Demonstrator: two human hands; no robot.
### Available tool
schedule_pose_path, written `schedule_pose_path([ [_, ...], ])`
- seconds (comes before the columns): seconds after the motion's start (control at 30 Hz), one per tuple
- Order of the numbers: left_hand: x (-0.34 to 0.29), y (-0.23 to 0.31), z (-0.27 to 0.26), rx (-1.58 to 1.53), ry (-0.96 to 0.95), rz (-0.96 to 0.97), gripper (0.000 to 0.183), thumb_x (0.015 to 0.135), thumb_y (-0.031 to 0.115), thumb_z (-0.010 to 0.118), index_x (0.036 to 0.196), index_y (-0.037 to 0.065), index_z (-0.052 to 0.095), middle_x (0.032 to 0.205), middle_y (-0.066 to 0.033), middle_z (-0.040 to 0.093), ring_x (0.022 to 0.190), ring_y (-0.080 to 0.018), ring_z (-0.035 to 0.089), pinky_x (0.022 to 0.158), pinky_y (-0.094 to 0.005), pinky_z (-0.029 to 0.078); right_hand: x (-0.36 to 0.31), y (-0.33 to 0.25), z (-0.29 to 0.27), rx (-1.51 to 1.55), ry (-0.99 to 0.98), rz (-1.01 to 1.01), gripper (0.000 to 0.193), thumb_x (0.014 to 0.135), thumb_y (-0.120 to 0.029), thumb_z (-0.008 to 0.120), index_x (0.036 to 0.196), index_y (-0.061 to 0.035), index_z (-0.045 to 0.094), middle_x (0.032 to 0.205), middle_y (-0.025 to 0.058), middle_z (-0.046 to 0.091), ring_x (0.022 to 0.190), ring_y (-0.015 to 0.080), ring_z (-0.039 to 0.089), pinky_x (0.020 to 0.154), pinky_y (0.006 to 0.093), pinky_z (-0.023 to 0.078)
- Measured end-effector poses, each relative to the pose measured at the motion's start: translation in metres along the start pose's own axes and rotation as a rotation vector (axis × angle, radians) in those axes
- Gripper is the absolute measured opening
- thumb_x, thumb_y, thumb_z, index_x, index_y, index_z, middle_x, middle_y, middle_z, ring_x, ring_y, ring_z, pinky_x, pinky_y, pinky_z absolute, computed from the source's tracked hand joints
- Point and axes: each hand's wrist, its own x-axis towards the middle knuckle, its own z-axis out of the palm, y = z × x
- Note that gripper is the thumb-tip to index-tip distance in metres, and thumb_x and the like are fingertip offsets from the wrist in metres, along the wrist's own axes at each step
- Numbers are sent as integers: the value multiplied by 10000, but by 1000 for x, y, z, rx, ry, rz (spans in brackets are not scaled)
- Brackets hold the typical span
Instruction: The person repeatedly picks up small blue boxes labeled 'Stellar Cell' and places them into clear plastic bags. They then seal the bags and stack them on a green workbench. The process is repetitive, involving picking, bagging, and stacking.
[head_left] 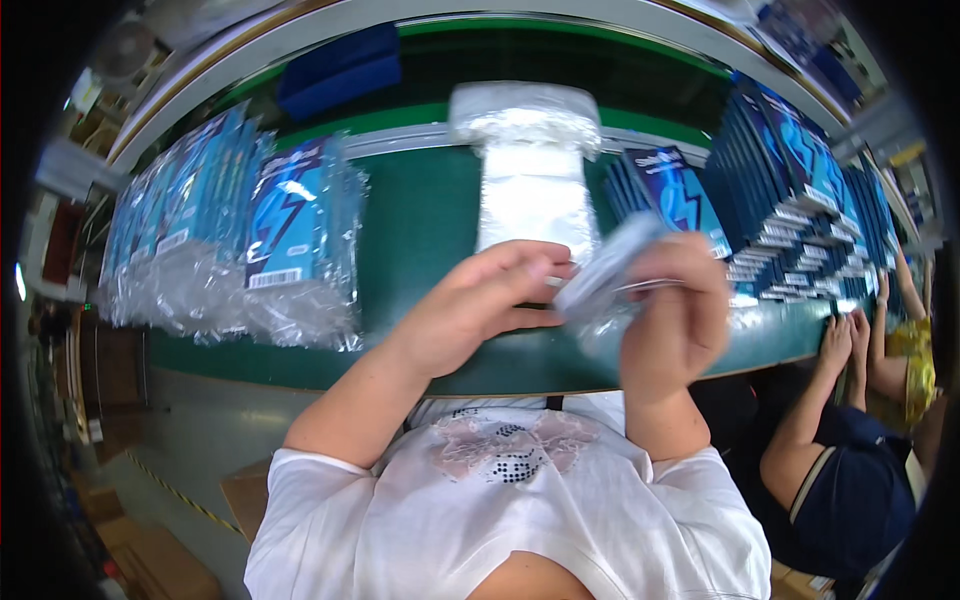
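Both hands [590, 300] raised, pinching clear bag [600, 285]

On the workbench [420, 230], bagged boxes [290, 240] stand at nine o'clock, a stack of clear bags [530, 170] at twelve, unbagged boxes [780, 190] at three.

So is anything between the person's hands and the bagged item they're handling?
Nothing visible. Both the left hand and right hand already grip the blurred clear-bagged item, held above the green table. The stack of clear bags lies behind it, apart.
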Motion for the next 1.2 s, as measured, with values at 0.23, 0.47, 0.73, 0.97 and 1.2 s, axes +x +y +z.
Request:
schedule_pose_path([
  [0.23, -19, 24, 23, 66, 372, 250, 505, 888, 95, 486, 1366, 2, 354, 1302, -117, 470, 1159, -192, 491, 976, -331, 394, 2, -14, 37, 260, -642, -114, 426, 703, -29, 661, 1122, 12, 594, 904, 131, 621, 755, 277, 598, 655, 337, 469],
  [0.47, -57, 75, -26, 1634, 861, 924, 422, 883, 28, 459, 1304, -3, 460, 1353, -144, 438, 1243, -235, 427, 1048, -371, 311, 6, 8, 6, 160, -451, 141, 403, 759, -39, 630, 1154, 22, 574, 902, 124, 622, 766, 198, 593, 673, 286, 466],
  [0.73, -69, 79, -61, 1946, 904, 360, 427, 894, 180, 532, 1306, 78, 480, 1365, -175, 423, 1280, -342, 376, 1042, -415, 305, 9, 28, -16, 23, -229, 302, 232, 816, -29, 607, 1045, 5, 630, 838, 78, 620, 724, 131, 584, 649, 243, 466],
  [0.97, -63, 79, -47, 2117, 816, 328, 551, 820, 203, 630, 1336, 116, 455, 1427, -133, 357, 1301, -327, 355, 1058, -422, 289, 17, 36, -36, -57, 27, 344, 200, 857, -52, 597, 1046, 5, 630, 911, 64, 632, 792, 98, 595, 740, 223, 468],
  [1.2, -71, 79, -56, 2229, 810, 271, 613, 778, 191, 673, 1343, 129, 444, 1439, -142, 337, 1343, -363, 273, 1066, -449, 270, 19, 34, -4, 44, 38, 360, 213, 869, -60, 590, 1071, 4, 610, 967, 70, 626, 846, 114, 598, 750, 225, 468],
])
